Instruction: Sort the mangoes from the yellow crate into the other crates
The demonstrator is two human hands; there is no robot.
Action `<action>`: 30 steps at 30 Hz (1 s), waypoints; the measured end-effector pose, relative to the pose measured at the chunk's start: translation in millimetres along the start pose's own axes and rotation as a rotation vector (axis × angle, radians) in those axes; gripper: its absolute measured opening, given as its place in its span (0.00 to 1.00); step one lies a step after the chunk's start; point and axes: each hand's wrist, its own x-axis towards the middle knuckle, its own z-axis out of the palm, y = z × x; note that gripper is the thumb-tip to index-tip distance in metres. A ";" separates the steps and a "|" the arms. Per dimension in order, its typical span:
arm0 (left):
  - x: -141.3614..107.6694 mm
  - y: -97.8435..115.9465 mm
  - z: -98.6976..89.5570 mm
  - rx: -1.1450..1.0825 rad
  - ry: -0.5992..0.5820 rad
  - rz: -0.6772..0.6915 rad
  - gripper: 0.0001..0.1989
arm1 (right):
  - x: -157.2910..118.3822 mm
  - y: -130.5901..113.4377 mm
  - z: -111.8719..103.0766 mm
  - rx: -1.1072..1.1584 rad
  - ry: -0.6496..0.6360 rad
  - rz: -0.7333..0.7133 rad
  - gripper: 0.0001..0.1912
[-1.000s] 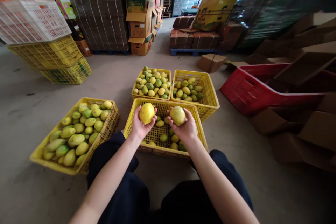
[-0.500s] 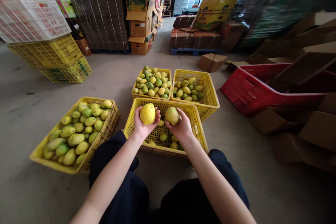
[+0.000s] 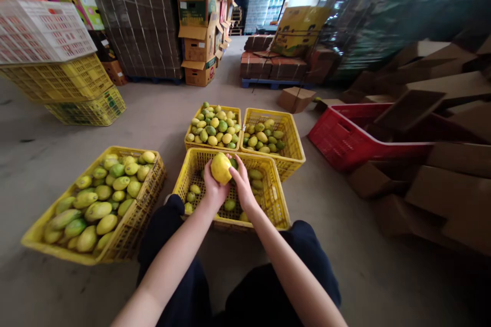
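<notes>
My left hand (image 3: 216, 187) cups a large yellow lemon (image 3: 221, 168) from below, above the middle crate. My right hand (image 3: 244, 187) is against the lemon's right side, its thumb pressed on the peel. Just behind the lemon, between it and my right fingers, part of a green fruit shows; whether it lies in the crate or touches my fingers I cannot tell. Under both hands stands a yellow plastic crate (image 3: 282, 204) with several lemons scattered on its bottom, among them a green-yellow lemon (image 3: 229, 205).
To the left is a yellow crate (image 3: 61, 256) full of green-yellow lemons. Beyond the middle crate stand a heaped lemon crate (image 3: 187, 146) and a partly filled one (image 3: 297, 150). A red crate (image 3: 330, 138) and cardboard boxes (image 3: 441, 194) are at right; stacked crates (image 3: 84, 107) at left.
My right hand has moved left and come against the lemon in my left hand. The greenish fruit it held is no longer plainly in its grasp. The view has shifted slightly right and up.
</notes>
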 end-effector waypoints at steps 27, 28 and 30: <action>17.9 -1.4 -8.7 0.181 -0.135 -0.071 0.05 | -4.2 -24.2 -9.0 0.426 0.104 -0.047 0.21; 17.6 0.4 -8.8 0.186 -0.122 -0.071 0.05 | -3.7 -24.7 -9.4 0.458 0.101 -0.042 0.19; 15.3 5.0 -6.6 0.186 -0.096 -0.099 0.05 | -2.7 -27.2 -10.9 0.530 0.100 -0.021 0.17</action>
